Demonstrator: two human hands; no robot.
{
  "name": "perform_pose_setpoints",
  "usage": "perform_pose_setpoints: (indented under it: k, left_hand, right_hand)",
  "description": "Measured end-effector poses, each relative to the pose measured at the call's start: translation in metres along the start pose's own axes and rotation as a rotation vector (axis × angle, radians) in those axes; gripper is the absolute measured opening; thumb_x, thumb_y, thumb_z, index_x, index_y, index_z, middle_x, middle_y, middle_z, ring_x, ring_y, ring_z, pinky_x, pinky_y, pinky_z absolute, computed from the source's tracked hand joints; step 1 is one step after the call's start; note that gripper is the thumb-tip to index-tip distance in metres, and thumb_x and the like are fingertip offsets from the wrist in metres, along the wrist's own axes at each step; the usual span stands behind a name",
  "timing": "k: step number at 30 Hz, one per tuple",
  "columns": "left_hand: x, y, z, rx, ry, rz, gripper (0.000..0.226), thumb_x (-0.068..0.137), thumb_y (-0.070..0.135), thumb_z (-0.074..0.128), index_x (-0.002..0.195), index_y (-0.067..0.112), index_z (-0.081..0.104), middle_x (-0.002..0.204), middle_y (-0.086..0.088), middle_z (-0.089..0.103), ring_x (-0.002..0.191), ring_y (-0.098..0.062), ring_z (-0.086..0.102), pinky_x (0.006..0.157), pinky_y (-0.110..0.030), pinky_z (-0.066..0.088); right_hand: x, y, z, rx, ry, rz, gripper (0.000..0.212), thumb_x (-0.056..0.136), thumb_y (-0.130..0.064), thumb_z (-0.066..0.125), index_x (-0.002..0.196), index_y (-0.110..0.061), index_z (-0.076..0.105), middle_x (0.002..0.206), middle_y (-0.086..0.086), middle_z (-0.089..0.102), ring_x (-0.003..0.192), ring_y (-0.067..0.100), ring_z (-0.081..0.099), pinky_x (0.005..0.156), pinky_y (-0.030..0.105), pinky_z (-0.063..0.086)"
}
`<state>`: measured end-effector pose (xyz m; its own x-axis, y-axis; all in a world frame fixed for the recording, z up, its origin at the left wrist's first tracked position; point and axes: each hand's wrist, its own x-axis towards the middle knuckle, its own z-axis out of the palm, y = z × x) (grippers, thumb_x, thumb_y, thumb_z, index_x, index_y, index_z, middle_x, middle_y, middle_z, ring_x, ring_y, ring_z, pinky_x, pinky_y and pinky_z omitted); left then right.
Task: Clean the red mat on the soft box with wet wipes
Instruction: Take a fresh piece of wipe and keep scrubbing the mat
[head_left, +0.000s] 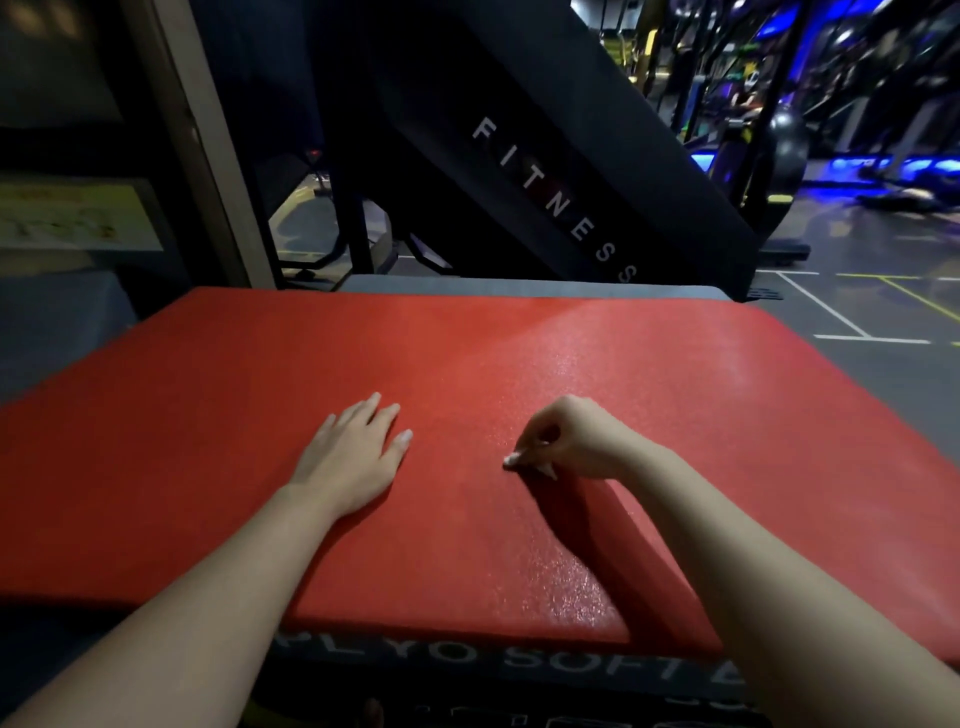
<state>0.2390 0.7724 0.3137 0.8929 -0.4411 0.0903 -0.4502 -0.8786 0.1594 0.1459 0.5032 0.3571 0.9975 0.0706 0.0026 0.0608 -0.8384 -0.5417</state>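
- Dim gym, blue-lit machines behind: the red mat (519, 353) tops the soft box (467, 670).
- Left hand (353, 457) lies flat, fingers straight, on the mat.
- Right hand (561, 441), at its 3 o'clock, curls its fingertips onto the mat; no wipe plainly shows.
- Likely best: brace flat-handed and rub short, firm strokes toward 12 o'clock.

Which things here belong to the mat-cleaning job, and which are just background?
Job: red mat; soft box beneath it; left hand, flat on the mat; right hand, fingers curled against the mat; no wipe clearly visible.
Background: slanted black panel lettered FITNESS; dark exercise ball; white floor lines.
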Motion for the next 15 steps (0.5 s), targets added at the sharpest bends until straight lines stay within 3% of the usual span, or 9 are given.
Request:
perform_pose_setpoints:
  k: [3,5,7,10,12,15]
  left_hand:
    - [0.011,-0.006,0.0,0.003,0.029,0.006,0.058,0.107,0.049,0.034,0.158,0.023,0.034,0.168,-0.005,0.023,0.155,-0.021,0.02,0.126,-0.043,0.017]
    - [0.019,-0.013,0.002,0.009,0.042,-0.009,0.058,0.107,0.049,0.035,0.158,0.022,0.034,0.168,-0.005,0.024,0.155,-0.021,0.02,0.125,-0.044,0.018]
    - [0.025,-0.02,0.002,0.005,0.048,-0.04,0.058,0.107,0.048,0.034,0.158,0.022,0.034,0.168,-0.005,0.024,0.155,-0.021,0.019,0.125,-0.045,0.018]
    - [0.032,-0.026,0.005,0.019,0.018,-0.069,0.058,0.107,0.049,0.032,0.159,0.023,0.032,0.169,-0.002,0.02,0.156,-0.017,0.014,0.127,-0.045,0.013]
    - [0.036,-0.027,0.008,0.041,0.001,-0.069,0.058,0.107,0.049,0.031,0.16,0.025,0.03,0.17,0.001,0.017,0.157,-0.014,0.011,0.127,-0.044,0.011]
    - [0.048,-0.019,0.008,-0.058,0.015,-0.092,0.058,0.107,0.05,0.029,0.16,0.025,0.03,0.17,0.001,0.019,0.156,-0.014,0.012,0.126,-0.048,0.011]
  right_hand:
    - [-0.002,0.002,-0.007,-0.006,-0.231,-0.062,0.016,0.073,-0.048,0.08,0.082,-0.035,0.077,0.071,-0.002,0.071,0.062,0.007,0.06,0.058,0.025,0.045]
    - [0.005,0.006,-0.002,-0.061,-0.134,-0.065,0.016,0.074,-0.044,0.08,0.086,-0.033,0.077,0.076,-0.005,0.072,0.07,0.009,0.063,0.065,0.027,0.048]
    - [0.018,0.011,0.008,-0.055,0.071,-0.043,0.013,0.076,-0.037,0.08,0.085,-0.028,0.078,0.08,-0.004,0.073,0.073,0.01,0.062,0.068,0.026,0.046]
    - [0.04,0.027,0.016,-0.002,0.364,0.032,0.018,0.076,-0.038,0.081,0.084,-0.022,0.078,0.079,-0.001,0.069,0.074,0.013,0.06,0.06,0.015,0.036]
    - [0.049,0.032,0.014,0.027,0.399,0.091,0.021,0.075,-0.041,0.082,0.083,-0.022,0.079,0.069,-0.008,0.064,0.067,0.008,0.058,0.056,0.009,0.035]
    - [0.056,0.026,0.009,-0.038,0.29,0.142,0.022,0.077,-0.041,0.081,0.084,-0.02,0.079,0.061,-0.01,0.058,0.056,0.001,0.051,0.049,0.007,0.034]
